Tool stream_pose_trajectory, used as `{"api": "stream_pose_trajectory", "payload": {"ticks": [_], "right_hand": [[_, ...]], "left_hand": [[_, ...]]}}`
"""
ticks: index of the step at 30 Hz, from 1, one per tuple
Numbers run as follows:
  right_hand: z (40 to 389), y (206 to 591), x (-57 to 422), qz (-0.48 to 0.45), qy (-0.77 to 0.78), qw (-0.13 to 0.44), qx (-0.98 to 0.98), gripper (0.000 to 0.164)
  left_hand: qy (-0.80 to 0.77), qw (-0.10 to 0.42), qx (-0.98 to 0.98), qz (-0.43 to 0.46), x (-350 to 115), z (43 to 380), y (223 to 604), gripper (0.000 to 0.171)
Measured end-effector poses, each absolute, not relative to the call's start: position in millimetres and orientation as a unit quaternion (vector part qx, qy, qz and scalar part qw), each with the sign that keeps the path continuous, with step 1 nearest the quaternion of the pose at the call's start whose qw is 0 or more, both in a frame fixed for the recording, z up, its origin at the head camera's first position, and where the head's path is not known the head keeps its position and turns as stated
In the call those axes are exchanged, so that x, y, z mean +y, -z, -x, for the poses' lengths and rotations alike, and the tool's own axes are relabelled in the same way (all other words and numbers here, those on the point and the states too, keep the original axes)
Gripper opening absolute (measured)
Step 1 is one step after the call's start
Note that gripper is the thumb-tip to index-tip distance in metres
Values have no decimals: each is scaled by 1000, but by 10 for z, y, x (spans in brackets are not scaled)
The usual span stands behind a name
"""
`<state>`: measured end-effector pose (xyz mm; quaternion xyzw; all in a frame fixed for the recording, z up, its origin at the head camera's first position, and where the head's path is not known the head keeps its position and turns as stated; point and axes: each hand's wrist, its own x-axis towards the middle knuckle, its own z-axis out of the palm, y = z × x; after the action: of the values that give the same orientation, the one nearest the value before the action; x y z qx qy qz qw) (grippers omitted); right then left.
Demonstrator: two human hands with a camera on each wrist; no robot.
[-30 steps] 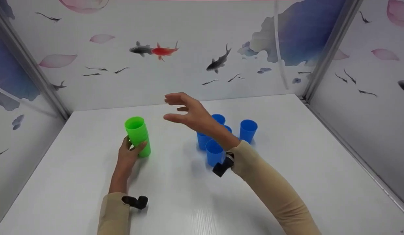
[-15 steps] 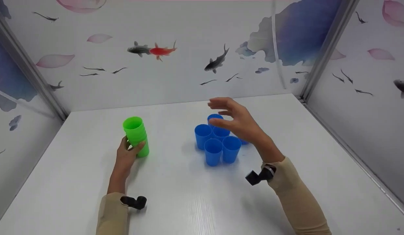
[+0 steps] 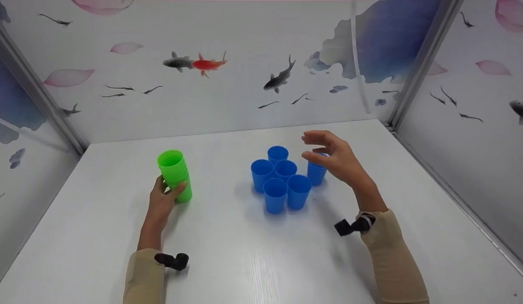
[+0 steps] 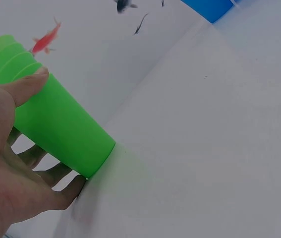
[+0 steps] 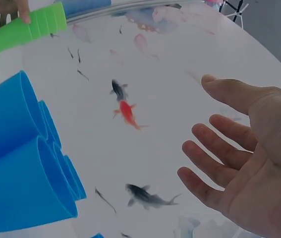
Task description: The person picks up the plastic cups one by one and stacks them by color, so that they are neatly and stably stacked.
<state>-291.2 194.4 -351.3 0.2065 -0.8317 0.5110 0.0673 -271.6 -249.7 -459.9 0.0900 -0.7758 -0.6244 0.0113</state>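
At the left of the table, a stack of nested green cups [image 3: 174, 172] stands upright. My left hand [image 3: 161, 203] grips it, thumb on the near side and fingers around the far side, as the left wrist view also shows. Several blue cups [image 3: 275, 197] stand upright, mouths up, in a tight group right of centre. One more blue cup [image 3: 315, 175] stands a little apart on the right, partly hidden by my right hand [image 3: 338, 159]. That hand hovers in the air with its fingers spread and nothing between them, as seen in the right wrist view.
The white table [image 3: 219, 253] meets a back wall [image 3: 227, 109] printed with fish and petals. Side panels with metal posts [image 3: 426, 63] flank it left and right. A black wrist camera [image 3: 354, 224] sits on each sleeve.
My right hand has moved right, from the space between the green stack and the blue cups to beside the rightmost blue cup. My left hand keeps its grip on the green stack.
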Motion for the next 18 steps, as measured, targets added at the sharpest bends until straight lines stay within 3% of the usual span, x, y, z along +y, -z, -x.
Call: {"api": "stream_pose_trajectory", "payload": {"ticks": [13,18], "right_hand": [[3336,4011,2303,-107,-491,53,-863,75],[3422,4167,2380,-89,-488,9,-868,83]], "left_hand": [[624,2,-776,-93,-2513,2699,4601,95],[627,9,-774,-88,-2520,2700,4597,98]]}}
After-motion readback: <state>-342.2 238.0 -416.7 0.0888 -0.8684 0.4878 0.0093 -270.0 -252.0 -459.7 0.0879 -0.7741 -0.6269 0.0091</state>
